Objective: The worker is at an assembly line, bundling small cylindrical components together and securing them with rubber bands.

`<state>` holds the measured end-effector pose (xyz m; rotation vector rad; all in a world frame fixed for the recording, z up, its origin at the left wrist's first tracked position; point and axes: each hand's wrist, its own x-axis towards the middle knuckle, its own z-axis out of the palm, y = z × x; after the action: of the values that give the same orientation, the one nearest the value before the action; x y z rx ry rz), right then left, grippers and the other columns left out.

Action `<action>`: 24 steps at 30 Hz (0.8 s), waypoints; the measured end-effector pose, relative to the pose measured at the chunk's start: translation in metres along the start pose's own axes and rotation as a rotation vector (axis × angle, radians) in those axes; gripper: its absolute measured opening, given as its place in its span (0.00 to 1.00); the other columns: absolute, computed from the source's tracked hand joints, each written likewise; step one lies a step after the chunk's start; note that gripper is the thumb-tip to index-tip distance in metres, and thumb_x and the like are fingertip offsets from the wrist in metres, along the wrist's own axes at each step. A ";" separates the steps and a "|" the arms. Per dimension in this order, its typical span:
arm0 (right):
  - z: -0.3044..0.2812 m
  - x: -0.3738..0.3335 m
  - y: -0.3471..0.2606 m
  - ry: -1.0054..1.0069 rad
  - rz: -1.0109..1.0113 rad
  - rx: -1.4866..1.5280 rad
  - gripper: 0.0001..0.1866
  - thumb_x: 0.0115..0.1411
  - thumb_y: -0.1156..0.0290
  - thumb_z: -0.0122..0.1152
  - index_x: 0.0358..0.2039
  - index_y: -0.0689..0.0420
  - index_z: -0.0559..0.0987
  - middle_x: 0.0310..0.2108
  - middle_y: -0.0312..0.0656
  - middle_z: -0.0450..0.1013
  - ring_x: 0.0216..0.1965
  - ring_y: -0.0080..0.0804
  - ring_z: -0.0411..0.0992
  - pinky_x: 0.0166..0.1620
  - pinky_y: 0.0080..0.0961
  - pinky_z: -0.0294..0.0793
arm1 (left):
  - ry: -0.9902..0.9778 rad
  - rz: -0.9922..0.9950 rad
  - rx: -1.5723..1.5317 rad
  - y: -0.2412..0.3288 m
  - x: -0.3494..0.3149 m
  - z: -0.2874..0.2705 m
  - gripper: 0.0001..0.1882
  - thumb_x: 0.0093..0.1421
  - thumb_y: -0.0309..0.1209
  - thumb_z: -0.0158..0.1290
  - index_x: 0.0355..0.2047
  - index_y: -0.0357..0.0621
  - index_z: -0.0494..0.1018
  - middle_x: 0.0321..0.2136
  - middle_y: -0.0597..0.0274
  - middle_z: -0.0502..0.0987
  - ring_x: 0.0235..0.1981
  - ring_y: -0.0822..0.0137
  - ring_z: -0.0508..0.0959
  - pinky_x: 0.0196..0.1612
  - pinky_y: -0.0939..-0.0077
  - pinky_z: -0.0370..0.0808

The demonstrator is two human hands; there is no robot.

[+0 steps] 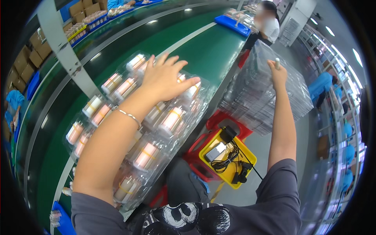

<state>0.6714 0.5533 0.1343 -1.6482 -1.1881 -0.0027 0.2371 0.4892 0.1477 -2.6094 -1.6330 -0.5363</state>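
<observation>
Protruding above right grip [278, 76], white cylinder [277, 63]

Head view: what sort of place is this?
Likely a factory production floor: a long green conveyor-like surface bearing rubber-banded bundles of small parts, a tall stack of clear plastic trays beside it, and people in blue further off.

Bright white light is being cast by ceiling tubes [357, 57] beyond the right edge of a green conveyor [203, 55]. Along its far edge, streaks of glare are being thrown back by a metal rail [96, 57]; near its right edge, small highlights are being returned by clear plastic trays [201, 88]. Straight lines are being bent toward the darkened margins, distant detail is being softened, and a co-worker's head [268, 17] is being blurred.
</observation>
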 end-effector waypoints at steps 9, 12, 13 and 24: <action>0.001 -0.001 -0.002 -0.002 -0.036 0.161 0.10 0.53 0.63 0.69 0.32 0.55 0.85 0.27 0.35 0.80 0.30 0.21 0.75 0.37 0.23 0.71 | -0.306 -0.082 -0.838 0.149 0.183 0.066 0.17 0.63 0.34 0.43 0.43 0.35 0.74 0.39 0.55 0.79 0.37 0.64 0.80 0.39 0.70 0.76; 0.014 0.001 0.002 -0.043 -0.041 0.284 0.10 0.52 0.64 0.69 0.31 0.56 0.85 0.27 0.36 0.80 0.30 0.22 0.75 0.36 0.23 0.72 | -0.405 -0.413 -1.465 0.195 0.200 0.105 0.16 0.67 0.35 0.42 0.49 0.39 0.68 0.45 0.57 0.74 0.39 0.64 0.78 0.43 0.68 0.76; 0.009 0.002 0.002 -0.043 -0.076 0.226 0.10 0.52 0.64 0.69 0.32 0.56 0.85 0.28 0.38 0.80 0.31 0.24 0.76 0.36 0.25 0.73 | -0.371 -0.469 -1.640 0.207 0.205 0.111 0.14 0.67 0.35 0.42 0.47 0.41 0.70 0.43 0.59 0.75 0.38 0.66 0.78 0.42 0.70 0.76; -0.012 0.016 -0.013 -0.006 -0.018 0.251 0.09 0.53 0.66 0.68 0.30 0.57 0.84 0.25 0.37 0.79 0.29 0.21 0.74 0.36 0.23 0.72 | -0.312 -0.611 -2.259 0.230 0.207 0.146 0.10 0.67 0.39 0.46 0.38 0.50 0.75 0.31 0.75 0.77 0.28 0.78 0.75 0.31 0.84 0.74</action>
<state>0.6764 0.5552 0.1576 -1.4182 -1.1581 0.1343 0.5606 0.5931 0.1098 -2.0974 -2.3522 -4.0581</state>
